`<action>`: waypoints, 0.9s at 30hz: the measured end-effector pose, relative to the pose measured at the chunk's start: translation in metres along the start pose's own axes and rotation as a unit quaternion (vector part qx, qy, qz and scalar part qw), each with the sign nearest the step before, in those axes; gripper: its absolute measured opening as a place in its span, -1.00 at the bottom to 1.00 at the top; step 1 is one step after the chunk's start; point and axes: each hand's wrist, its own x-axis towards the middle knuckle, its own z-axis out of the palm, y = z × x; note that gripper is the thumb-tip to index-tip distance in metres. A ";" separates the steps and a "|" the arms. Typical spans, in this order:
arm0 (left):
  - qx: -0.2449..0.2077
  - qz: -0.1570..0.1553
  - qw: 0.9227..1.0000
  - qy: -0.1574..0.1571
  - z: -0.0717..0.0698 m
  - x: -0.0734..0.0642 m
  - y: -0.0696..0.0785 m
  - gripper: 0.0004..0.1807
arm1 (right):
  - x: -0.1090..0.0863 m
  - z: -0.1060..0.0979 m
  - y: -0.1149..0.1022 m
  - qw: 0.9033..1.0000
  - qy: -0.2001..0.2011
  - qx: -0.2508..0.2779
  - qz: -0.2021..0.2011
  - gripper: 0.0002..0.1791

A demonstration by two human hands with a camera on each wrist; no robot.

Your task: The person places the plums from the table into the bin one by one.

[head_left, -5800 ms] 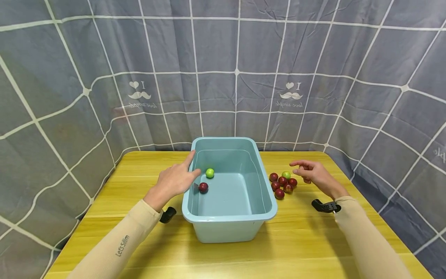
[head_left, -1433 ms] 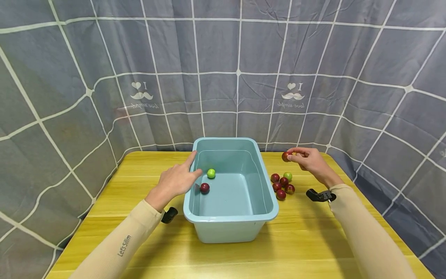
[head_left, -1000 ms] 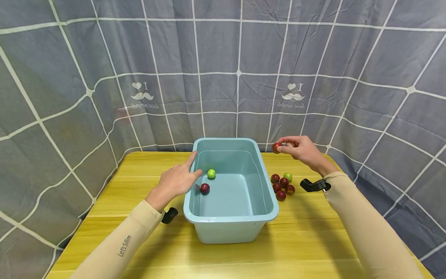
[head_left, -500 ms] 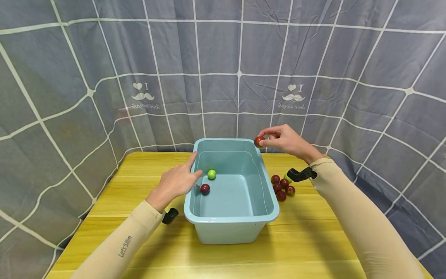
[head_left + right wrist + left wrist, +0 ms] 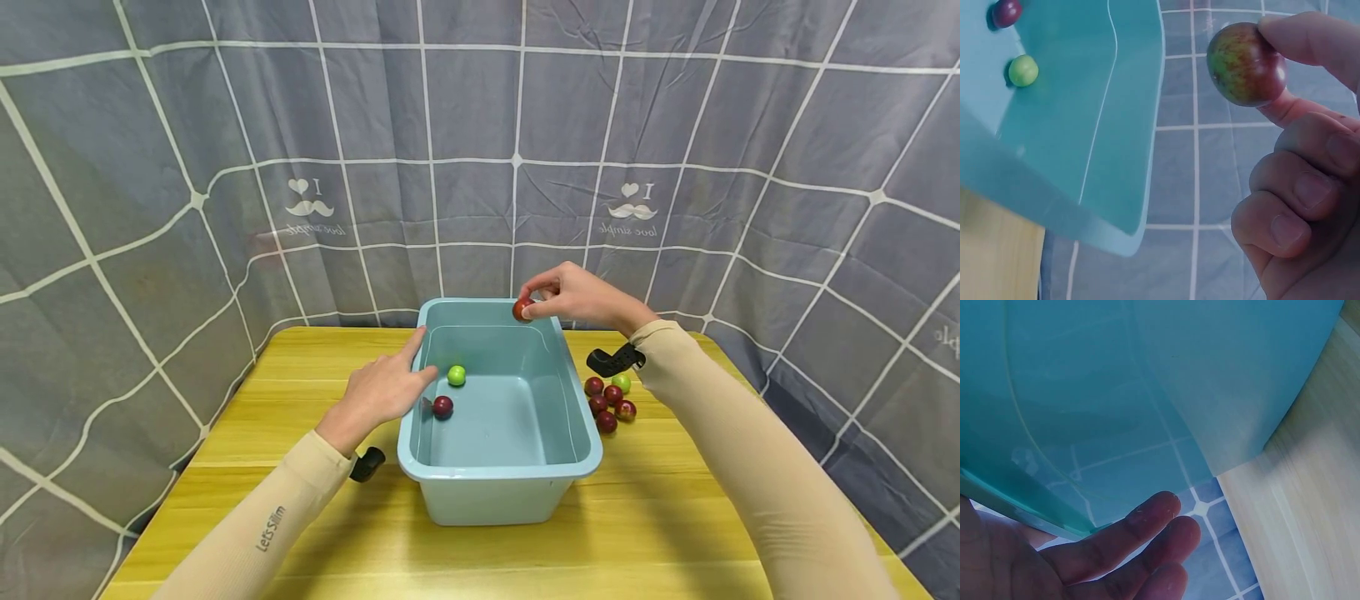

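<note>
My right hand (image 5: 573, 294) pinches a plum (image 5: 1246, 65) between thumb and index finger, over the far right part of a light-blue plastic bin (image 5: 498, 472). The plum is dark red with a green patch; my other fingers are curled under. My left hand (image 5: 381, 387) rests at the bin's left rim, thumb over the inside and the other fingers (image 5: 1159, 550) outside the wall. Inside the bin lie a dark red plum (image 5: 442, 407) and a green, round fruit (image 5: 456, 376), both near the left wall.
Right of the bin, several dark red plums (image 5: 606, 422) and one green fruit (image 5: 621, 382) sit in a cluster on the yellow wooden table (image 5: 315, 358). A grey curtain (image 5: 472, 108) with white grid lines hangs behind and at both sides.
My right hand took a plum from the cluster, lifted it and carried it left, from beside the bin to over its far right part. The left hand has stayed at the rim.
</note>
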 end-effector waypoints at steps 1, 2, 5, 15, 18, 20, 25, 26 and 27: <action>0.000 0.000 1.000 0.000 0.000 0.000 0.000 -0.15 | 0.002 0.001 -0.001 1.000 -0.005 -0.005 -0.003 -0.71; 0.000 0.000 1.000 0.000 0.000 0.000 0.000 -0.15 | 0.005 0.003 -0.002 1.000 -0.010 -0.009 -0.006 -0.73; 0.001 0.000 1.000 0.000 0.000 -0.001 0.001 -0.15 | 0.012 0.006 -0.006 0.999 -0.027 -0.018 -0.010 -0.77; -0.001 -0.005 1.000 -0.008 0.000 -0.001 0.003 -0.14 | 0.038 0.020 -0.011 0.995 -0.075 -0.062 -0.023 -0.89; 0.001 -0.007 1.000 -0.009 0.000 -0.001 0.003 -0.14 | 0.045 0.025 -0.013 0.993 -0.089 -0.077 -0.018 -0.88; 0.002 -0.010 1.000 -0.009 0.000 -0.001 0.004 -0.14 | 0.049 0.028 -0.012 0.991 -0.101 -0.090 -0.017 -0.88; 0.002 -0.012 1.000 -0.005 0.000 -0.001 0.004 -0.14 | 0.060 0.039 -0.009 0.985 -0.130 -0.116 -0.011 -0.90; 0.002 -0.012 1.000 -0.004 0.000 -0.001 0.004 -0.14 | 0.061 0.041 -0.008 0.984 -0.135 -0.118 -0.007 -0.91; 0.002 -0.011 1.000 -0.004 0.000 -0.002 0.003 -0.14 | 0.063 0.043 -0.007 0.983 -0.140 -0.117 -0.004 -0.91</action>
